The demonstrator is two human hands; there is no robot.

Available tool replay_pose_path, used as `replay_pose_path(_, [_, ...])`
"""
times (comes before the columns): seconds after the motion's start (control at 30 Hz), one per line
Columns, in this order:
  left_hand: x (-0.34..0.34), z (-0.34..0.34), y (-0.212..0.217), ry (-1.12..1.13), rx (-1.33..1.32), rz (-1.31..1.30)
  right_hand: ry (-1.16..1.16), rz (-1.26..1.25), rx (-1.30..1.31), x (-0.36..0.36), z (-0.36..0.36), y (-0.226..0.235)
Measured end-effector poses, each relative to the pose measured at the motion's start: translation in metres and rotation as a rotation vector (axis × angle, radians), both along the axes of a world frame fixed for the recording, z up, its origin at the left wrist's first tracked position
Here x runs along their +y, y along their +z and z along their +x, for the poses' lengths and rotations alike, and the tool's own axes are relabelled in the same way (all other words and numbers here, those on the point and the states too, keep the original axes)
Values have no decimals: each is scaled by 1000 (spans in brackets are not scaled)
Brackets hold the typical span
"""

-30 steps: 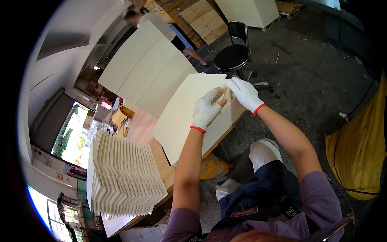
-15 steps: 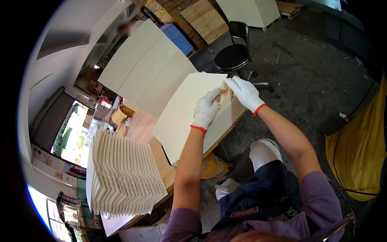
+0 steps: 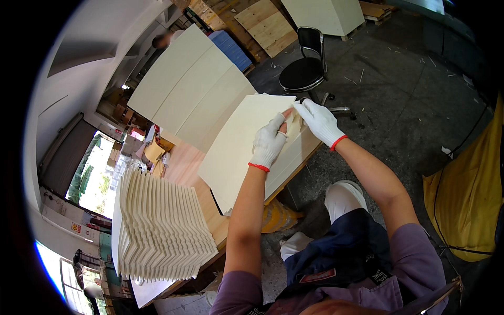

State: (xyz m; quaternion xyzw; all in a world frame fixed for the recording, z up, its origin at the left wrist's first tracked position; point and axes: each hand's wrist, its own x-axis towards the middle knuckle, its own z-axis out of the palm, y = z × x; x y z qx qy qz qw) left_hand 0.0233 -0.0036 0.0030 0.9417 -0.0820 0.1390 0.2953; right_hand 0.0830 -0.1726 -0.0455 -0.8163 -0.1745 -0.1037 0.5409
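A stack of cream card sheets [image 3: 231, 152] lies on the table in front of me. My left hand [image 3: 270, 143], in a white glove with bare thumb and index tips, rests on the top sheet near its right edge. Its index finger stretches toward the far corner, with the thumb apart. My right hand [image 3: 318, 121], in a white glove with a red cuff, is closed on the far right corner of a card sheet [image 3: 297, 126]. Between the hands the sheet edges are bent up and fanned. My right fingertips are partly hidden behind the corner.
A pile of folded cream card pieces [image 3: 163, 226] stands on the wooden table [image 3: 181, 160] at left. Beyond is a taller stack of large cream boards [image 3: 194, 84]. A black chair [image 3: 303, 73] stands past the table; yellow sheeting [image 3: 464, 194] hangs at right.
My left index finger has stretched forward toward the sheet's far corner, and its thumb is more apart. My right hand stays at the corner, nearly unmoved.
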Motion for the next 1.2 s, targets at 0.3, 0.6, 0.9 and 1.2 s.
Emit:
replay_pose_path(0.3, [-3,0,2,-26,-7,169,-20,7,-20,0,1,-2])
replay_pose_path(0.6, [-2,-1,-1,-8,-50,104,0,68,7,0,-3,1])
replay_pose_path(0.9, [-2,0,0,-48,-15,214,-36,74,-14,1,-1,-5])
replay_pose_path(1.2, [-4,-1,0,-55,-41,228,-5,72,-8,-4,-1,-3])
